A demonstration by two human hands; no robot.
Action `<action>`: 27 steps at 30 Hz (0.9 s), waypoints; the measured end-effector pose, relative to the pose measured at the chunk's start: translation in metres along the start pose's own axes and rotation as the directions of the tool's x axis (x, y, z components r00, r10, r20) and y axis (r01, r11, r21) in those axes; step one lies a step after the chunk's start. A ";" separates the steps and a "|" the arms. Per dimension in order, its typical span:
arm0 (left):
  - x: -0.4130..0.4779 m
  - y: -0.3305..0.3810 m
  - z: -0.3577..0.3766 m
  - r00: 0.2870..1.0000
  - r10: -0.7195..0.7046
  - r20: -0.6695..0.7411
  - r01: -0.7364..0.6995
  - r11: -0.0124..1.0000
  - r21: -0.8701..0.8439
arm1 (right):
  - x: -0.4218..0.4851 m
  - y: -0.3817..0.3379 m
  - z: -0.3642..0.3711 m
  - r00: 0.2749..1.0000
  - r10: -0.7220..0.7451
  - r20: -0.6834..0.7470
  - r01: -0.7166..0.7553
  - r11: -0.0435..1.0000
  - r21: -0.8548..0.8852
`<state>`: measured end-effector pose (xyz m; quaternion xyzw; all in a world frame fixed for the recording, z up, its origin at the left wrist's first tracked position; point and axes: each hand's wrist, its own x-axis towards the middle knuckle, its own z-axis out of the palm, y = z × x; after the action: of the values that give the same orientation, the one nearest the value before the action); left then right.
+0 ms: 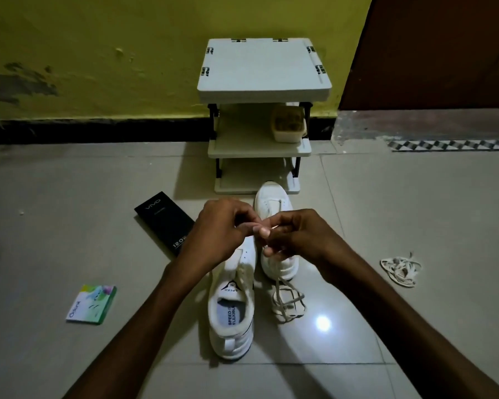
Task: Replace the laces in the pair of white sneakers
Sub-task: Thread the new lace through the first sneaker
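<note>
Two white sneakers stand on the tiled floor. The near sneaker (233, 309) has its heel toward me and its opening in view. The far sneaker (272, 204) stands just beyond, to the right, partly hidden by my hands. My left hand (224, 226) and my right hand (296, 236) meet above the sneakers, and both pinch a white lace (288, 300). The lace hangs down from my fingers and lies in loose loops on the floor behind the far sneaker's heel. Another lace (401, 268) lies bundled on the floor at the right.
A white three-tier rack (261, 90) stands against the yellow wall, with a small container (288, 123) on its middle shelf. A black phone box (166, 223) lies left of the sneakers. A small green and white packet (92, 303) lies nearer on the left.
</note>
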<state>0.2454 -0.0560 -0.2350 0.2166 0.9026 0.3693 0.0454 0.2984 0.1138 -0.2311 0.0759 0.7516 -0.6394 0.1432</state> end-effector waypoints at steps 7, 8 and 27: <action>-0.001 -0.046 0.014 0.946 -0.319 -0.058 0.303 0.934 -0.189 | 0.026 0.024 0.029 0.978 -0.024 -0.206 -0.005 0.991 -0.135; -0.001 -0.061 0.016 0.930 -0.367 0.011 0.366 0.925 -0.097 | 0.031 0.030 0.034 0.975 -0.054 -0.214 0.007 0.977 -0.212; -0.021 -0.127 0.049 0.825 -0.550 0.129 0.565 0.806 -0.178 | 0.092 0.090 0.096 0.965 -0.142 -0.221 -0.044 0.742 -0.669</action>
<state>0.2307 -0.1133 -0.3595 -0.0509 0.8803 0.4242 0.2063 0.2497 0.0281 -0.3575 0.0817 0.9443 -0.3155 0.0451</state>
